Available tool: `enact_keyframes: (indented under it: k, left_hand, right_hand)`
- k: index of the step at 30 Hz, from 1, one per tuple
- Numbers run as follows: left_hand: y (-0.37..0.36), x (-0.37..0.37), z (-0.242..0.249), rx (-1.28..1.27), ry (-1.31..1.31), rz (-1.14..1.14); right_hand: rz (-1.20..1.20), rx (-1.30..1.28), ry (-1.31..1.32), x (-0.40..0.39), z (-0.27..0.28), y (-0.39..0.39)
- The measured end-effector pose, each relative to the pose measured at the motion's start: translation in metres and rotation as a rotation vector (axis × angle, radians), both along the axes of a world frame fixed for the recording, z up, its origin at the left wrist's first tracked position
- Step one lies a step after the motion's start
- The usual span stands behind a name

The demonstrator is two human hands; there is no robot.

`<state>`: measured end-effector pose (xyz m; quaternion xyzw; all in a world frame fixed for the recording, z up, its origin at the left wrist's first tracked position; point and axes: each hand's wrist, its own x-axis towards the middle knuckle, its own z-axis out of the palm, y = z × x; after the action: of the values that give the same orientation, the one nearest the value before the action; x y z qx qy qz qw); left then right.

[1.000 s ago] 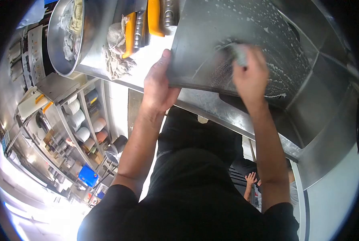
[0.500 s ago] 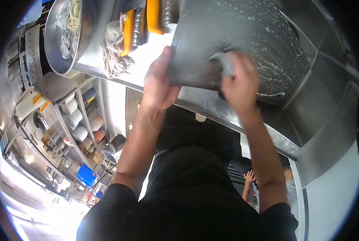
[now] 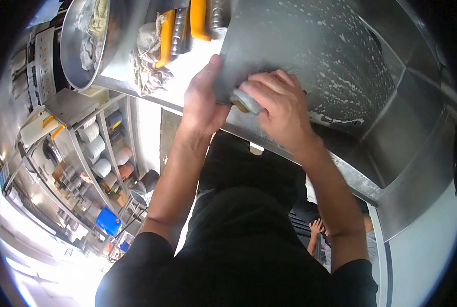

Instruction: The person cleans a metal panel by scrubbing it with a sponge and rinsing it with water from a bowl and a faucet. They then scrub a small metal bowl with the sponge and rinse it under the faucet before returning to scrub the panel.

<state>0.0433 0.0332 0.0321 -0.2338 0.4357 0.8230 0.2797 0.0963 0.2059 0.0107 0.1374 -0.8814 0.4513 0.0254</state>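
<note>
- A flat, dark grey metal sheet (image 3: 290, 36) lay over a stainless-steel sink (image 3: 412, 102), its left edge beside the bright metal counter (image 3: 187, 71).
- White suds covered the sheet's right side in beads and curved streaks, thickest toward the lower right corner; the left side looked smoother and duller, with few visible beads.
- The left hand (image 3: 202, 105) was closed on the sheet's near left corner, thumb up along the edge; the other fingers were largely hidden.
- The right hand (image 3: 279, 105), fingers bent and slightly blurred, was closed around a grey-and-yellowish scrubbing sponge (image 3: 246, 102) at the sheet's near edge, close to the left hand.
- On the counter left of the sheet, two orange handles (image 3: 199, 20) lay beside dimpled metal pieces (image 3: 177, 36) and a crumpled, stained cloth (image 3: 149, 77).
- A round steel bowl (image 3: 101, 53) held pale and yellowish cloths (image 3: 91, 38).
- Stacked bowls (image 3: 93, 148) filled a rack (image 3: 108, 146) at left, while a co-worker's hand (image 3: 316, 226) showed at lower right.
</note>
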Motion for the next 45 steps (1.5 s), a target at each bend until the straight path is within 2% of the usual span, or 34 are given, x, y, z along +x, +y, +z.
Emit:
enact_keyframes:
  k: [6, 10, 14, 15, 19, 22, 25, 29, 32, 36, 39, 42, 45]
  left_hand:
    - [0.002, 0.001, -0.002, -0.009, -0.011, 0.029]
    - [0.004, 0.002, 0.0, -0.009, 0.01, 0.019]
    - [-0.002, -0.002, -0.002, 0.024, -0.009, -0.008]
    - [-0.001, -0.002, -0.003, 0.052, -0.014, -0.013]
    - [0.003, 0.0, 0.0, 0.039, -0.031, 0.04]
    - [0.002, 0.001, -0.002, 0.041, -0.026, 0.037]
    - [-0.004, 0.0, -0.002, 0.035, -0.025, 0.017]
    - [0.0, -0.004, -0.001, 0.041, -0.082, 0.03]
    - [0.004, -0.002, 0.002, 0.058, -0.074, 0.035]
    - [-0.002, -0.001, -0.004, 0.091, -0.019, -0.018]
    - [-0.003, -0.001, -0.003, 0.066, -0.042, 0.024]
    - [0.001, -0.002, 0.0, 0.073, -0.043, 0.008]
    - [0.003, 0.0, 0.001, 0.066, -0.069, 0.036]
  right_hand:
    - [0.061, 0.224, -0.094, 0.039, -0.027, 0.058]
    - [0.031, 0.01, 0.069, 0.013, -0.016, 0.01]
    - [0.043, 0.004, 0.073, 0.004, -0.007, 0.003]
    - [0.038, 0.011, 0.04, 0.015, -0.023, 0.016]
    - [0.047, 0.178, -0.071, 0.034, -0.024, 0.049]
    - [-0.021, -0.025, 0.092, 0.009, -0.012, 0.002]
    - [0.012, -0.042, 0.091, -0.013, 0.005, -0.021]
    - [0.009, 0.082, -0.003, 0.031, -0.03, 0.032]
    - [-0.001, 0.128, -0.055, 0.041, -0.033, 0.045]
    - [-0.026, -0.052, 0.087, -0.003, -0.005, -0.014]
    - [-0.072, -0.155, 0.094, -0.005, -0.005, -0.021]
    - [-0.069, 0.023, 0.035, 0.028, -0.03, 0.019]
    - [-0.051, 0.094, -0.001, 0.04, -0.041, 0.039]
